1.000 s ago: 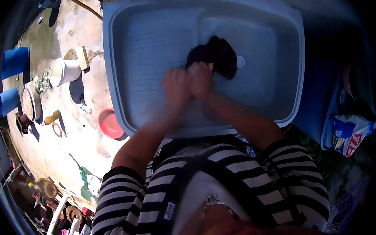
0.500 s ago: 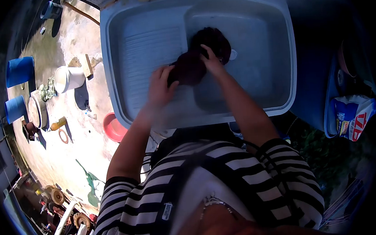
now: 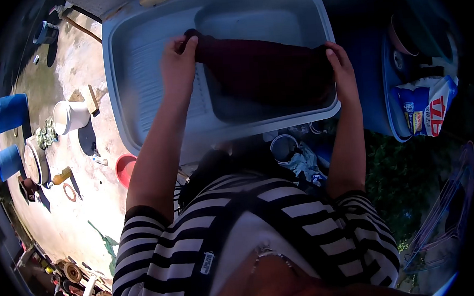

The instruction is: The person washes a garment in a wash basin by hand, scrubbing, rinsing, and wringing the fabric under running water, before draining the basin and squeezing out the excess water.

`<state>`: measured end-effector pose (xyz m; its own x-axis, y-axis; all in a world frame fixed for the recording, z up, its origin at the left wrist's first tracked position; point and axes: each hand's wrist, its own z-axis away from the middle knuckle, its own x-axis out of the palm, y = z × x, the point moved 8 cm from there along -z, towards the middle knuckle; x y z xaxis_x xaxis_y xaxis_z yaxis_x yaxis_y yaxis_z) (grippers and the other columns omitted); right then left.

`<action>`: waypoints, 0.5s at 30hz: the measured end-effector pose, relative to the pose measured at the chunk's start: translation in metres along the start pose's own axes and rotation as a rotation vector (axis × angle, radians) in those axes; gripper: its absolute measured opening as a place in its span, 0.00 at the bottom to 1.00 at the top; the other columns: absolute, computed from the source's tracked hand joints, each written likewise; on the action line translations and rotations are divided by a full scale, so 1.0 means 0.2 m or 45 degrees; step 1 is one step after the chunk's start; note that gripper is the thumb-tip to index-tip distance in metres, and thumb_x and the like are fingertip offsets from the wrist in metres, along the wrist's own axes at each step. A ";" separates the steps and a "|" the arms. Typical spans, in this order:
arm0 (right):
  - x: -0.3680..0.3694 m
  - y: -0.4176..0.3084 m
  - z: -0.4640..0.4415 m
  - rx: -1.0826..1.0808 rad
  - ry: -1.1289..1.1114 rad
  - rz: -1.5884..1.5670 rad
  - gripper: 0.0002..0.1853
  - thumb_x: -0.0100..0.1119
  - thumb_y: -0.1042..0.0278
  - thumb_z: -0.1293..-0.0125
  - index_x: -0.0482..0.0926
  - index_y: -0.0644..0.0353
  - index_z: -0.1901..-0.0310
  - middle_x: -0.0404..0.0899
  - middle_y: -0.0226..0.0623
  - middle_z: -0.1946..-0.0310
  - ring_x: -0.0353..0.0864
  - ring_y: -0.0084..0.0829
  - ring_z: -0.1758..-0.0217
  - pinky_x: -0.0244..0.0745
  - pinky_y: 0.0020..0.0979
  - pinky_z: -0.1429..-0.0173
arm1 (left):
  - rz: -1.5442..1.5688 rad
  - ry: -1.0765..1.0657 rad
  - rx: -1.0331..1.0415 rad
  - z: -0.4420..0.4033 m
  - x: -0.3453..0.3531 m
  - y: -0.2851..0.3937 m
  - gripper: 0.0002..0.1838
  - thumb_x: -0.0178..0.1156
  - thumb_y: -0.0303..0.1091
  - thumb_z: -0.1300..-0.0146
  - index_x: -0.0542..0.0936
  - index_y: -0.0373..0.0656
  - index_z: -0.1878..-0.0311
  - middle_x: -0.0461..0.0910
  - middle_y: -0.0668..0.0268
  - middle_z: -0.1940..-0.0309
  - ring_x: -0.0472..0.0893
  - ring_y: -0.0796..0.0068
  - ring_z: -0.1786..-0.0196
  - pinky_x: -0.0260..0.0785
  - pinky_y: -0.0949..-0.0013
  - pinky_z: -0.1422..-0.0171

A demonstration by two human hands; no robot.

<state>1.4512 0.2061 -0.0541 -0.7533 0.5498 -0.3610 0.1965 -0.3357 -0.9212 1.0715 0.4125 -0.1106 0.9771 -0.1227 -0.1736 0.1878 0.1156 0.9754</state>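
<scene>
A dark maroon cloth [image 3: 265,70] is stretched out between my two hands over the basin of a grey sink [image 3: 111,74]. My left hand [image 3: 181,56] pinches its upper left corner, above the edge between the ribbed washboard [image 3: 146,77] and the basin. At the sink's right rim, my right hand [image 3: 340,65] grips the cloth's right end. The cloth hangs down from both hands and hides much of the basin floor.
A red bowl [image 3: 125,170] lies on the sunlit ground to the left, with a white bucket [image 3: 71,116] and blue containers [image 3: 12,113] beyond. At the right, a printed bag [image 3: 427,106] rests by a blue tub [image 3: 394,95]. Wire hangers [image 3: 441,211] are lower right.
From a bunched heap in the sink, the cloth has been spread wide. My hands have moved apart, the right one out to the sink's right edge. The view has shifted.
</scene>
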 end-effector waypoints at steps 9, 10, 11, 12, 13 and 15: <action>0.57 1.08 -0.56 -0.004 -0.388 1.341 0.39 0.54 0.31 0.27 0.56 0.24 0.18 0.37 0.39 0.12 0.39 0.60 0.12 0.39 0.70 0.16 | -0.927 -0.324 0.676 0.08 0.94 -0.33 0.38 0.70 0.38 0.33 0.66 0.49 0.21 0.63 0.47 0.24 0.63 0.41 0.22 0.54 0.44 0.16; 0.69 1.16 -0.53 0.059 -0.495 1.399 0.39 0.53 0.30 0.27 0.54 0.22 0.18 0.35 0.38 0.12 0.38 0.62 0.13 0.39 0.71 0.17 | -1.047 -0.392 0.738 0.14 1.05 -0.40 0.39 0.69 0.43 0.32 0.65 0.60 0.20 0.61 0.54 0.20 0.58 0.45 0.18 0.45 0.35 0.15; 0.77 1.13 -0.48 -0.034 -0.488 1.489 0.38 0.52 0.30 0.26 0.59 0.26 0.19 0.40 0.40 0.13 0.38 0.63 0.13 0.38 0.70 0.16 | -1.248 -0.508 0.772 0.17 1.12 -0.50 0.39 0.67 0.50 0.32 0.65 0.64 0.19 0.59 0.58 0.19 0.54 0.46 0.16 0.39 0.32 0.15; 0.86 1.15 -0.45 -0.154 -0.561 1.562 0.37 0.52 0.30 0.26 0.61 0.28 0.20 0.43 0.41 0.13 0.39 0.62 0.13 0.37 0.70 0.16 | -1.450 -0.631 0.801 0.19 1.19 -0.60 0.39 0.66 0.56 0.31 0.64 0.68 0.19 0.58 0.61 0.17 0.50 0.48 0.14 0.33 0.29 0.14; 0.95 1.20 -0.43 -0.276 -0.631 1.632 0.36 0.52 0.30 0.26 0.64 0.30 0.21 0.46 0.42 0.14 0.39 0.62 0.13 0.37 0.70 0.16 | -1.556 -0.646 0.693 0.17 1.18 -0.73 0.39 0.63 0.60 0.31 0.64 0.69 0.19 0.57 0.62 0.17 0.48 0.49 0.13 0.31 0.29 0.14; 1.00 1.21 -0.40 -0.608 -0.715 1.504 0.33 0.49 0.32 0.24 0.72 0.38 0.25 0.58 0.45 0.18 0.42 0.58 0.13 0.32 0.69 0.15 | -1.753 -0.672 0.463 0.11 1.07 -0.95 0.40 0.59 0.68 0.32 0.63 0.72 0.19 0.55 0.65 0.15 0.45 0.51 0.12 0.26 0.29 0.14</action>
<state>1.3984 0.2968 -0.3611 -0.1193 -0.2880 -0.9502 0.9928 -0.0279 -0.1162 1.2430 0.3425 -0.3296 -0.0946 -0.2661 -0.9593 0.7851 -0.6124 0.0924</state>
